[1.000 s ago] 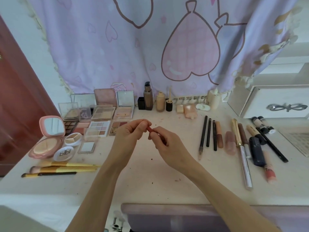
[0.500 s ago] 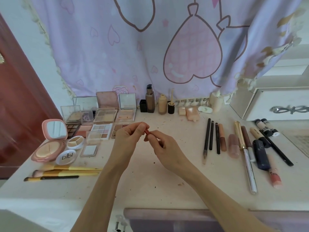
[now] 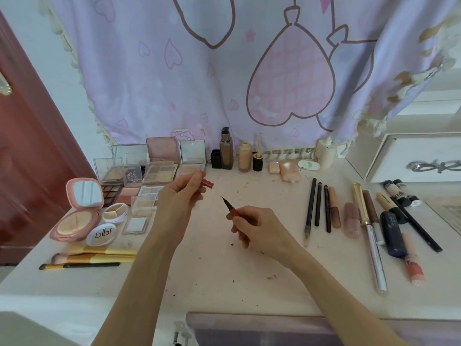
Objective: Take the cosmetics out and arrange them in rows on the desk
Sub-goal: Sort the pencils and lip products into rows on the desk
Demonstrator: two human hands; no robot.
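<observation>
Holding a red liner pen (image 3: 233, 211) uncapped between them, both hands hover above the middle of the surface (image 3: 224, 283). Right hand (image 3: 257, 227): fingers curled round the pen's barrel, its dark pointed tip aimed up and away toward the left hand. Left hand (image 3: 179, 193): fingertips pinching the red cap (image 3: 207, 183), lifted slightly higher and farther off. Cap and tip are apart, not touching.

Nearest, left of the left hand: three brushes (image 3: 87, 258) lying side by side. Just beyond them, a pink mirror compact (image 3: 77, 211) standing open, a round white tin (image 3: 102, 234), then a cluster of open palettes (image 3: 154, 176) reaching back behind the left hand.

Right of the right hand: a row of pencils (image 3: 318, 203) and tubes (image 3: 334, 207), roughly parallel, running away from the viewer, with a long gold-and-silver wand (image 3: 369, 233) among them.

Farthest, beyond both hands: small bottles (image 3: 226, 152) standing along the foot of a lilac curtain (image 3: 224, 71). A white drawer unit (image 3: 411, 158) sits far right.

Judgement: most items look already laid out; the step in hand appears to be checking this pen. Next move likely calls for bringing the cap back over the fine tip squarely, then laying the pen parallel with the pencil row to the right. Risk: a skewed approach could bend the tip or mark the fingers.
</observation>
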